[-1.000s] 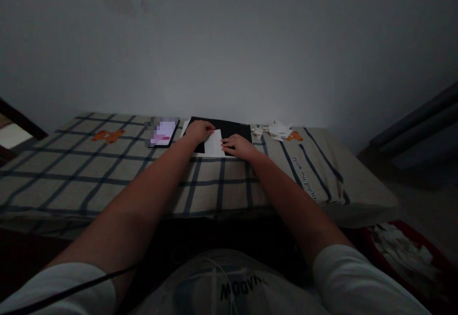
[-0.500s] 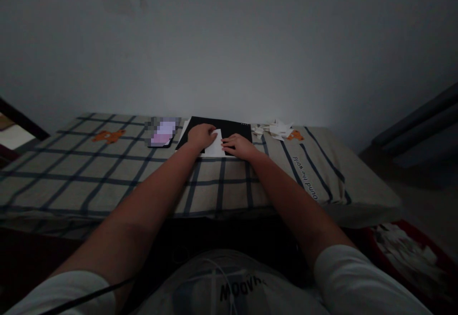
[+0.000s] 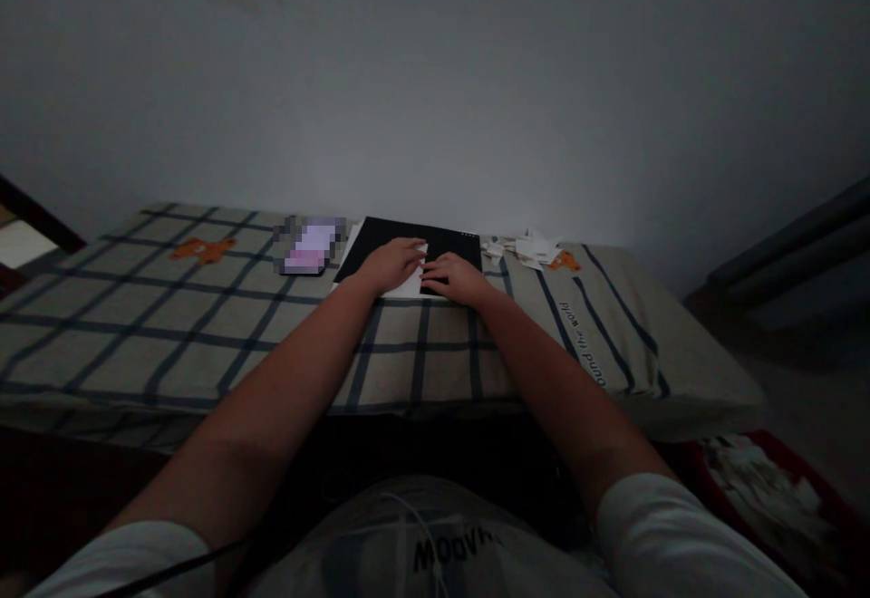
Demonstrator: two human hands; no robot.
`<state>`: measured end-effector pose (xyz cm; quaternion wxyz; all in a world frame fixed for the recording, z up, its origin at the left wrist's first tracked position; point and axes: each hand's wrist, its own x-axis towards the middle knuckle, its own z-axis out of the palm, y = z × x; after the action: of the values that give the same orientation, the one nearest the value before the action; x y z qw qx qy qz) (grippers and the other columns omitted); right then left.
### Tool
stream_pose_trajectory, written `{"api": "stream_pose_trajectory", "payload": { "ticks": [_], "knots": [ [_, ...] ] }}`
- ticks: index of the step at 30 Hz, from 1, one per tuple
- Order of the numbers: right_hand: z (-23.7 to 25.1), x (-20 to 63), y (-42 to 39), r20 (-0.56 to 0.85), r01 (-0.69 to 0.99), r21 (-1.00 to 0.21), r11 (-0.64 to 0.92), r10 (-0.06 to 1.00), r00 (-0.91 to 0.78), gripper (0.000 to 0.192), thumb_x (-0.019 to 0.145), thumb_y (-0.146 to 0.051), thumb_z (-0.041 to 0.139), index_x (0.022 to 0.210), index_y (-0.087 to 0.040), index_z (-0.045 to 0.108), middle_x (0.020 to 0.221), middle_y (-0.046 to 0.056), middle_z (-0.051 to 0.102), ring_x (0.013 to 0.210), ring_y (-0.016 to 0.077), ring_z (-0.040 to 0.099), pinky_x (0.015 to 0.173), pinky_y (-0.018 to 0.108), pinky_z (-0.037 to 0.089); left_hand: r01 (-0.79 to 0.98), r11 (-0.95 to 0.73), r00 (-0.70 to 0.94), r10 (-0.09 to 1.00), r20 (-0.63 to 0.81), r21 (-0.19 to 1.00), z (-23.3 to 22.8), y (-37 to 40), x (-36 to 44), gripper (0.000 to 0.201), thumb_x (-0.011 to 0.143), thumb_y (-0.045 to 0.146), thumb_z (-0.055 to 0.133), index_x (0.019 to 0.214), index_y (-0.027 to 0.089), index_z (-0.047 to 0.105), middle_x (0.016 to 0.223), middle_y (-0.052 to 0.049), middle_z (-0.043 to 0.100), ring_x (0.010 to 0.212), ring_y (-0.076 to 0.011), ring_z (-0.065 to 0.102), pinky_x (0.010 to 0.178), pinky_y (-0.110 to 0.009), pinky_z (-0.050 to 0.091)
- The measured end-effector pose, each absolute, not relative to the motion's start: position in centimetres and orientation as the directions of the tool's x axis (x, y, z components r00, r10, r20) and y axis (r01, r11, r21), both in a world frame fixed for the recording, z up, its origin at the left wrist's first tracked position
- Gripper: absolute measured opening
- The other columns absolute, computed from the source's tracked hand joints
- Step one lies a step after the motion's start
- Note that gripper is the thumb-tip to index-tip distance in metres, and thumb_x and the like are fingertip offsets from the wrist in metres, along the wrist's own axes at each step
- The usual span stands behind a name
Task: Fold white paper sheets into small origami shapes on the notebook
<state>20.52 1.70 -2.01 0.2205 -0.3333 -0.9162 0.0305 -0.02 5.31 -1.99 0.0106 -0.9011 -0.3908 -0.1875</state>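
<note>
A small white sheet of paper (image 3: 410,286) lies on a flat black board or folder (image 3: 391,232) near the table's far side. My left hand (image 3: 394,263) rests over the paper with its fingers stretched out toward the right, covering much of it. At the paper's right edge, my right hand (image 3: 457,277) lies with fingers extended and apart, their tips touching that edge. More white sheet shows along the black board's left side and front edge.
A phone (image 3: 310,249), partly pixelated, lies left of the board. Scraps of white paper (image 3: 534,247) are heaped to its right. A checked cloth (image 3: 272,308) covers the table, which stands against a wall. On the floor at right, a red container (image 3: 781,453) holds pale scraps.
My left hand has flattened over the paper, its fingers reaching further right and covering more of it. My right hand stays almost in place.
</note>
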Motion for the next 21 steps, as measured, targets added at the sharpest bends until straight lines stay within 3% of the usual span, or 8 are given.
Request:
{"api": "stream_pose_trajectory", "payload": {
  "ticks": [3, 7, 14, 21],
  "knots": [
    [-2.0, 20.7, 1.8, 0.407, 0.586, -0.222, 0.779, 0.62, -0.67, 0.022, 0.09, -0.03, 0.059, 0.103, -0.026, 0.076, 0.116, 0.004, 0.071, 0.106, 0.0216, 0.06, 0.095, 0.039, 0.042, 0.718, -0.688, 0.63, 0.708, 0.319, 0.109, -2.2, 5.5, 0.1, 0.04, 0.096, 0.031, 0.04, 0.127, 0.02, 0.062, 0.136, -0.004, 0.058, 0.129, -0.0191, 0.048, 0.11, -0.032, 0.035],
    [-2.0, 21.1, 2.0, 0.456, 0.586, -0.236, 0.775, 0.621, -0.638, 0.023, 0.093, -0.028, 0.055, 0.103, -0.024, 0.075, 0.115, 0.004, 0.071, 0.105, 0.0191, 0.062, 0.096, 0.037, 0.042, 0.72, -0.691, 0.638, 0.694, 0.334, 0.058, -2.2, 5.4, 0.2, 0.042, 0.097, 0.033, 0.037, 0.126, 0.017, 0.063, 0.134, -0.006, 0.06, 0.126, -0.0205, 0.051, 0.107, -0.032, 0.037],
    [-2.0, 22.2, 2.4, 0.49, 0.76, -0.246, 0.601, 0.754, -0.438, 0.03, 0.092, -0.025, 0.052, 0.114, -0.02, 0.071, 0.118, 0.008, 0.07, 0.111, 0.0243, 0.06, 0.096, 0.041, 0.045, 0.621, -0.78, 0.727, 0.61, 0.314, 0.078, -1.7, 4.1, 1.0, 0.04, 0.097, 0.034, 0.039, 0.124, 0.021, 0.064, 0.13, -0.005, 0.063, 0.121, -0.0185, 0.056, 0.103, -0.029, 0.041],
    [-2.6, 22.5, 2.8, 0.402, 0.771, -0.238, 0.591, 0.783, -0.475, 0.031, 0.091, -0.021, 0.051, 0.115, -0.022, 0.071, 0.118, 0.006, 0.07, 0.11, 0.0234, 0.06, 0.096, 0.04, 0.045, 0.53, -0.842, 0.784, 0.53, 0.323, 0.097, -1.0, 3.5, 1.8, 0.033, 0.094, 0.035, 0.047, 0.11, 0.02, 0.072, 0.117, -0.007, 0.07, 0.114, -0.0205, 0.06, 0.1, -0.032, 0.043]
  ]
}}
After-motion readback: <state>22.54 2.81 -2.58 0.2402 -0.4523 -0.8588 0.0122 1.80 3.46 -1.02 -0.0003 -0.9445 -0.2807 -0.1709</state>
